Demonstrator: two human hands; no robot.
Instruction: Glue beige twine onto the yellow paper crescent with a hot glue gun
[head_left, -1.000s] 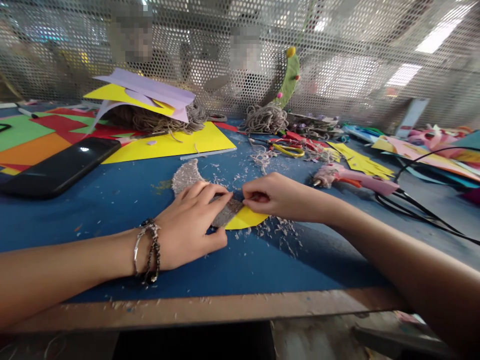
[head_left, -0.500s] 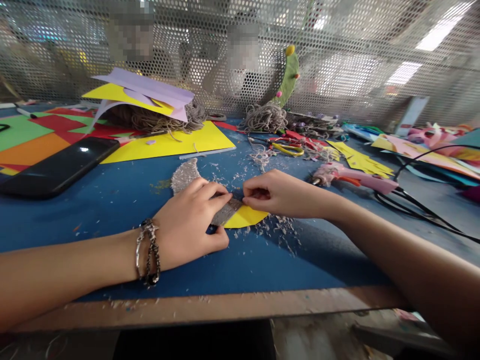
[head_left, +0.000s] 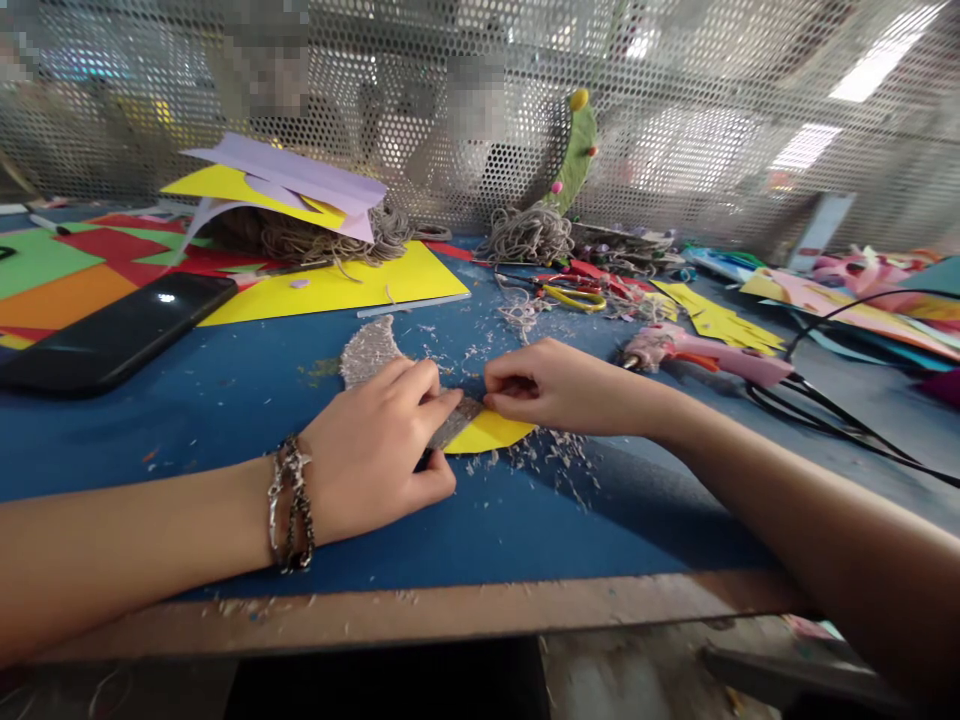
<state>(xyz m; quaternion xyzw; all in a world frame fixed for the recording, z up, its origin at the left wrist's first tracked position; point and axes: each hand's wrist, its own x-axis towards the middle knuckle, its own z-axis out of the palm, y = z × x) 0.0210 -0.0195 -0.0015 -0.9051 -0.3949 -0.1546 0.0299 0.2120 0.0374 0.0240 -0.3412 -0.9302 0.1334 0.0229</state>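
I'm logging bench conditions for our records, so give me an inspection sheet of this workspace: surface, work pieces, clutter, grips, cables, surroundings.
Surface: blue tabletop, strewn with pale fibre scraps.
Work pieces: fuzzy grey curved piece, partly hidden; flat yellow paper-like piece between the hands. Whether they are joined: cannot tell.
Clutter: black rectangular phone, large yellow sheet, yellow-handled scissors, tangled grey yarn, pink plastic glue gun.
Grips: left grip lies over the grey piece; right grip has fingertips bunched by the yellow piece.
Cables: black cable loops near the glue gun.
Surroundings: perforated grey metal screen; blurred people beyond.
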